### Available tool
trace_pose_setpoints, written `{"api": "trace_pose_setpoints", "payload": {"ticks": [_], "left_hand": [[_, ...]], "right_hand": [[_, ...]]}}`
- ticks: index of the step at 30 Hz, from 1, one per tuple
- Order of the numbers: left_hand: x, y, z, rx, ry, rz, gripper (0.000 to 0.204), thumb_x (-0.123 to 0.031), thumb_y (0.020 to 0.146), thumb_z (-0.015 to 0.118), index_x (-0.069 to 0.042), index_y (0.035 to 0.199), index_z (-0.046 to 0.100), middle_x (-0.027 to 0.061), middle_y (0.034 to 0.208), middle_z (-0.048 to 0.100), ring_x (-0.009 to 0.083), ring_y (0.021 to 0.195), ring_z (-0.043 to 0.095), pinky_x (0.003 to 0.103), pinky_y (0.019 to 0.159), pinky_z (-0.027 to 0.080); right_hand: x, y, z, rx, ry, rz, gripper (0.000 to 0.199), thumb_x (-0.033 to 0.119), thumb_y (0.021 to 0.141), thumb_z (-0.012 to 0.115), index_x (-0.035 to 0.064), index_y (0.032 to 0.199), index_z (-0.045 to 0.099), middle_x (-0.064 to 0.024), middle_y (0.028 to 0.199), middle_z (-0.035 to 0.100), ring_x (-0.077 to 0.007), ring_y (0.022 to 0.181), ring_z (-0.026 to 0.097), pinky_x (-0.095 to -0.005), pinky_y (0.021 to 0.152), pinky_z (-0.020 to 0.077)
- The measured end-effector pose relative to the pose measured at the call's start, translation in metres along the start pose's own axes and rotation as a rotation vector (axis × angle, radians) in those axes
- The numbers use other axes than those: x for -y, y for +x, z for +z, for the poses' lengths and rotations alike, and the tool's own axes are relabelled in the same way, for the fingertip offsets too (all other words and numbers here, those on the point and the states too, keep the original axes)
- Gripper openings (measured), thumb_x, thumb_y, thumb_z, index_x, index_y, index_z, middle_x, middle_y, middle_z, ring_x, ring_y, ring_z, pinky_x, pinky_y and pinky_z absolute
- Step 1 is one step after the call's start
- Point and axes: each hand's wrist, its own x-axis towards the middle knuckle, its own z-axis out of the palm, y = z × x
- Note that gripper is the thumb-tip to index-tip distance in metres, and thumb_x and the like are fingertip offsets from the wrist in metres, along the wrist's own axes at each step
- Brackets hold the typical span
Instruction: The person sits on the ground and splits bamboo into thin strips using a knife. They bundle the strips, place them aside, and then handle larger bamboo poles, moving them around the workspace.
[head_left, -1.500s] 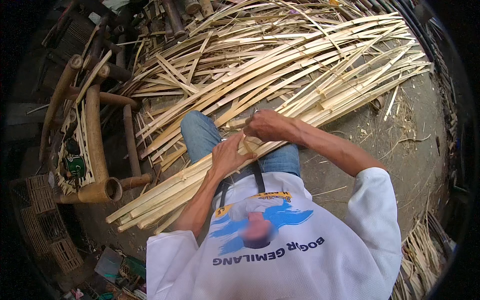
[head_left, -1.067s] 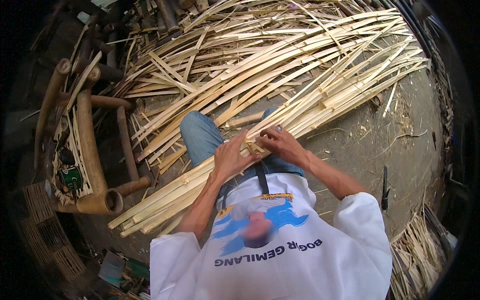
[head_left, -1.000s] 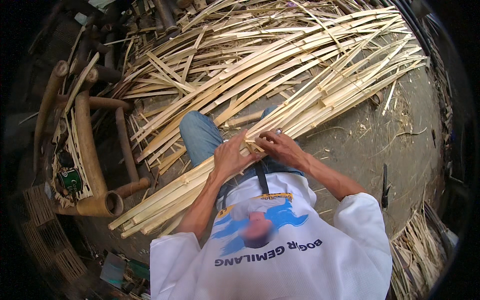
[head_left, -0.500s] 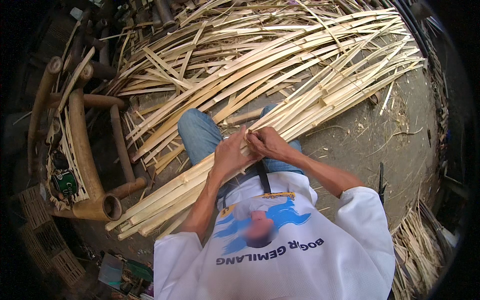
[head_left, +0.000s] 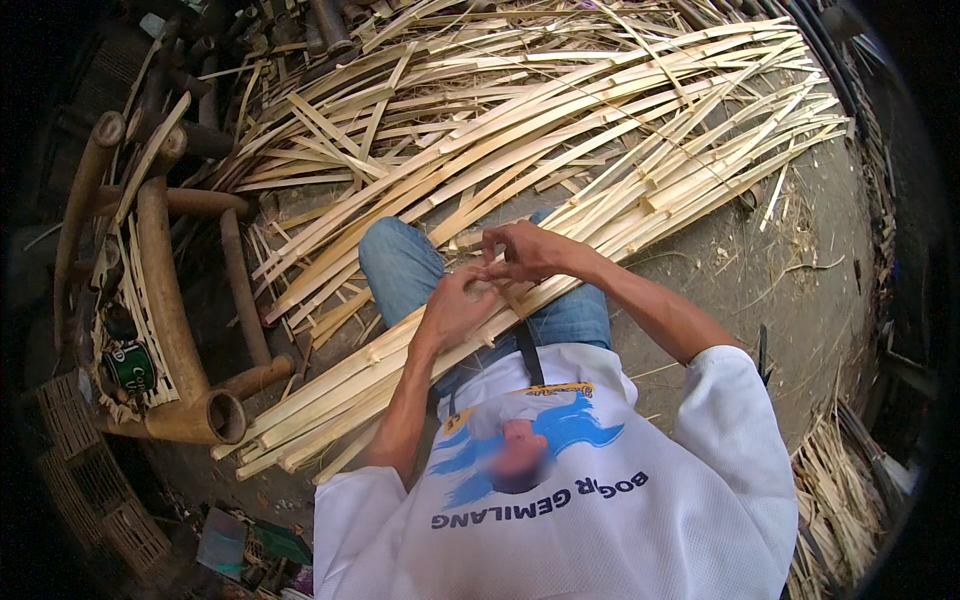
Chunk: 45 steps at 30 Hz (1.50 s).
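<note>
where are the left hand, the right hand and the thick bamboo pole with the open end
left hand (head_left: 455,310), head view, on the back of the hand.
right hand (head_left: 525,250), head view, on the back of the hand.
thick bamboo pole (head_left: 165,290), head view, midway along its curved shaft, above the open end.

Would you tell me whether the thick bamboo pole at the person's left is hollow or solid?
Hollow: the thick bamboo pole shows a dark open bore at its cut end.
</note>
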Motion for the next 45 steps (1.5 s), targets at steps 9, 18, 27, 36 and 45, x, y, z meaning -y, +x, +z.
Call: {"api": "trace_pose_setpoints", "payload": {"ticks": [9, 18, 27, 36, 45], "left_hand": [[-0.019, -0.002, -0.007, -0.118, -0.183, -0.242, 0.027, -0.027, 0.096, 0.061, -0.006, 0.107, 0.074, 0.0109, 0.094, 0.074, 0.0098, 0.091, 0.065, 0.025, 0.084, 0.049], [-0.008, -0.021, 0.018, -0.346, 0.121, 0.177, 0.025, -0.023, 0.095, 0.059, -0.005, 0.102, 0.074, 0.0155, 0.119, 0.066, 0.0349, 0.109, 0.065, 0.038, 0.094, 0.050], [-0.001, 0.032, -0.023, 0.090, -0.124, -0.199, 0.032, -0.034, 0.087, 0.071, -0.002, 0.088, 0.075, 0.0052, 0.069, 0.068, 0.0081, 0.068, 0.055, 0.028, 0.064, 0.046], [-0.025, 0.097, -0.036, 0.446, 0.170, -0.179, 0.025, -0.030, 0.070, 0.084, -0.006, 0.076, 0.078, 0.0041, 0.066, 0.069, 0.0102, 0.063, 0.060, 0.029, 0.059, 0.046], [-0.047, 0.105, -0.008, 0.378, 0.500, -0.043, 0.022, -0.023, 0.061, 0.083, -0.006, 0.074, 0.076, 0.0167, 0.074, 0.071, 0.0295, 0.066, 0.069, 0.037, 0.064, 0.054]], "right_hand": [[-0.021, -0.006, 0.012, -0.035, -0.182, -0.105, 0.020, 0.017, 0.081, 0.070, 0.0008, 0.093, 0.069, -0.0218, 0.084, 0.068, -0.0381, 0.080, 0.066, -0.0438, 0.069, 0.0509], [-0.049, 0.009, 0.008, -0.071, -0.245, -0.191, 0.011, 0.007, 0.083, 0.059, -0.0025, 0.088, 0.063, -0.0227, 0.083, 0.061, -0.0399, 0.082, 0.062, -0.0459, 0.071, 0.0487], [-0.008, -0.068, 0.073, -0.462, -0.068, 0.099, 0.010, 0.009, 0.089, 0.059, -0.0003, 0.088, 0.055, -0.0197, 0.084, 0.054, -0.0391, 0.079, 0.057, -0.0460, 0.071, 0.0470], [0.016, -0.053, 0.116, -0.608, -0.216, 0.289, 0.016, 0.013, 0.091, 0.057, -0.0014, 0.094, 0.051, -0.0216, 0.087, 0.053, -0.0399, 0.076, 0.059, -0.0487, 0.069, 0.0490], [0.016, -0.051, 0.121, -0.639, -0.208, 0.208, 0.016, 0.012, 0.092, 0.057, -0.0027, 0.095, 0.052, -0.0220, 0.089, 0.052, -0.0402, 0.078, 0.059, -0.0485, 0.069, 0.0496]]}}
